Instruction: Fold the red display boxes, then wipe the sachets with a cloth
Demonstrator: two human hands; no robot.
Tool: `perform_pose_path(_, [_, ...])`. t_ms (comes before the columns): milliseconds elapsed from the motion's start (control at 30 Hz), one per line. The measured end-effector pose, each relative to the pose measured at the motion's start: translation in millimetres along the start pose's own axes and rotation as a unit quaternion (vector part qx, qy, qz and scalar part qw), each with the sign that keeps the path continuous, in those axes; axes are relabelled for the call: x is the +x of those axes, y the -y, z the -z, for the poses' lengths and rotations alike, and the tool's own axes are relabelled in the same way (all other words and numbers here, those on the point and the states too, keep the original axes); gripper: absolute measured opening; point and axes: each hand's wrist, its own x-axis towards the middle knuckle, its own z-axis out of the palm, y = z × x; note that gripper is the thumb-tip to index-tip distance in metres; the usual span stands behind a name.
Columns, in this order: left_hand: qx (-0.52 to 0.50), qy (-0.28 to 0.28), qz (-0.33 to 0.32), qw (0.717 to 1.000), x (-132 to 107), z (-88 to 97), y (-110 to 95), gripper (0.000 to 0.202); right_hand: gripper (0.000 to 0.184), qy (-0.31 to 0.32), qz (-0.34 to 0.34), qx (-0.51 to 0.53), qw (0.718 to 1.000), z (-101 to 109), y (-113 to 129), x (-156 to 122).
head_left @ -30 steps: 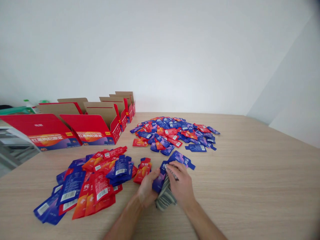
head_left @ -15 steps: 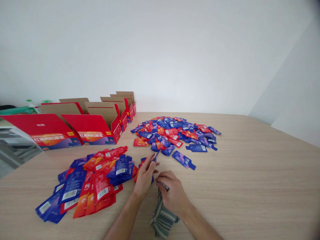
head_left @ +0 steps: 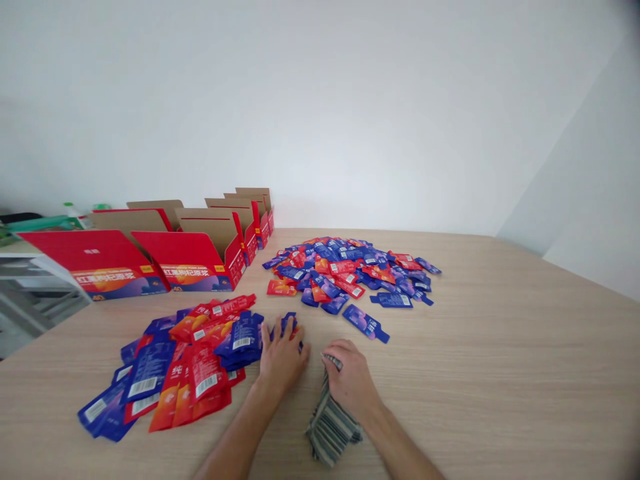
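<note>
My left hand (head_left: 281, 358) lies flat on a small stack of blue and red sachets (head_left: 289, 325), fingers spread over it. My right hand (head_left: 351, 380) is closed on a striped grey cloth (head_left: 331, 428) that rests on the wooden table (head_left: 500, 373). A single blue sachet (head_left: 366, 323) lies just beyond my right hand. To the left spreads a loose pile of red and blue sachets (head_left: 180, 363). A larger heap of the same sachets (head_left: 347, 270) sits further back in the middle.
Several open red cardboard boxes (head_left: 193, 260) with raised brown flaps stand in a row at the back left. A white shelf unit (head_left: 25, 293) is off the table's left edge. A white wall rises behind.
My left hand carried a blue sachet leftward and set it down on the small stack, then flattened over it. My right hand pulled back slightly with the cloth.
</note>
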Motion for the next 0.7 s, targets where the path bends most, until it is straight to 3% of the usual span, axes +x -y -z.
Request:
perform_pose_path(267, [0.064,0.029,0.078,0.994,-14,-3.1,48,0.05,0.02,-0.002,0.019,-0.005,1.0,-4,-1,-2])
perform_pose_path(367, [0.083,0.04,0.103,0.99,-20,-0.8,54,0.049,0.019,-0.001,0.012,-0.002,1.0,-8,4,-3])
perform_pose_path(567, [0.08,0.001,0.077,0.994,-14,6.1,25,0.044,0.021,-0.018,0.004,0.002,1.0,-13,6,-3])
perform_pose_path(633, [0.039,-0.005,0.042,0.998,-1,6.4,7,0.041,0.021,-0.032,-0.004,-0.013,0.999,-10,1,-2])
perform_pose_path(700, [-0.019,0.006,-0.032,0.999,18,3.3,-13,0.042,0.022,-0.052,-0.016,-0.037,0.998,-6,-7,1])
